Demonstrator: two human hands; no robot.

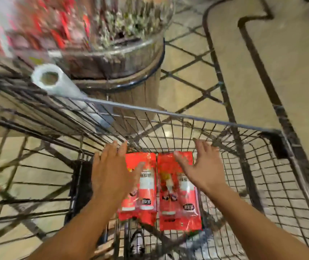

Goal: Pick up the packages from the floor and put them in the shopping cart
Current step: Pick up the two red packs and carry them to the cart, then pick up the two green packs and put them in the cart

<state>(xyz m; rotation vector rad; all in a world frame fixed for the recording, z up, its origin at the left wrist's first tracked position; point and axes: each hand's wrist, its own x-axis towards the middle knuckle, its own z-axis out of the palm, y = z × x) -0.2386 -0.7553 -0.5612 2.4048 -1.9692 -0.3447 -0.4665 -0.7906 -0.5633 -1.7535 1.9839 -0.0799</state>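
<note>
Cart (215,121) floor, 2 red packages (180,192)

Both bare forearms reach forward and slightly inward from the bottom of frame. Left hand (110,171): back of hand up, fingers straight and close together, pointing ahead, thumb splayed out to the right. Right hand (198,166): back of hand up, fingers spread and lightly bent, tips angled up and forward, thumb stretched out to the left. Neither hand grips anything. Hands sit level with each other, well apart, thumbs toward each other
</note>
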